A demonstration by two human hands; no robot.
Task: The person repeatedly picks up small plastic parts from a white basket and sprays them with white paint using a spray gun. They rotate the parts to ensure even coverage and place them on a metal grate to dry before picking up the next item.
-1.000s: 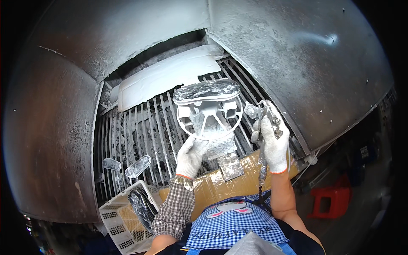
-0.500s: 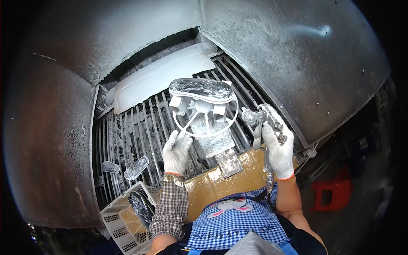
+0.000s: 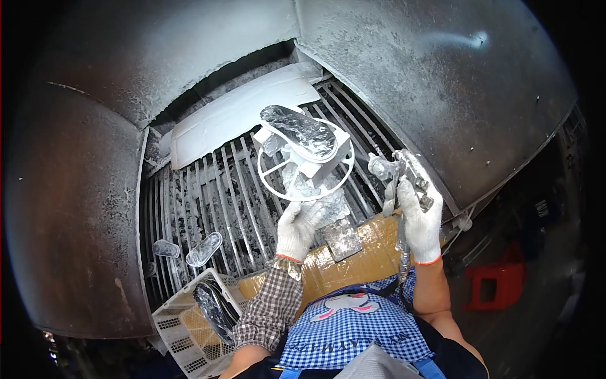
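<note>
A sole-shaped piece (image 3: pixel 302 131), dark and film-covered on top with a white edge, rests on blocks above a white spoked wheel (image 3: pixel 268 188). The wheel sits on a crusted stand (image 3: pixel 328 208). My left hand (image 3: pixel 295 232), in a white knit glove, has its fingers bent at the wheel's near rim; the fingertips are partly hidden. To the right of the wheel, my gloved right hand (image 3: pixel 421 218) is closed round a paint-crusted spray gun (image 3: pixel 401 172), its nozzle end toward the wheel.
Metal booth walls (image 3: pixel 435 82) surround a slatted grate (image 3: pixel 218 196). A white sheet (image 3: pixel 240 117) lies at the back. Two smaller film-covered pieces (image 3: pixel 204 249) lie at left, beside a white plastic basket (image 3: pixel 180 335) holding dark wrapped pieces. Taped cardboard (image 3: pixel 372 249) lines the front; a red stool (image 3: pixel 495 284) stands right.
The wheel has turned, so the sole-shaped piece now points diagonally, its near end to the right. My left hand has moved right to the near rim. The spray gun has shifted slightly right.
</note>
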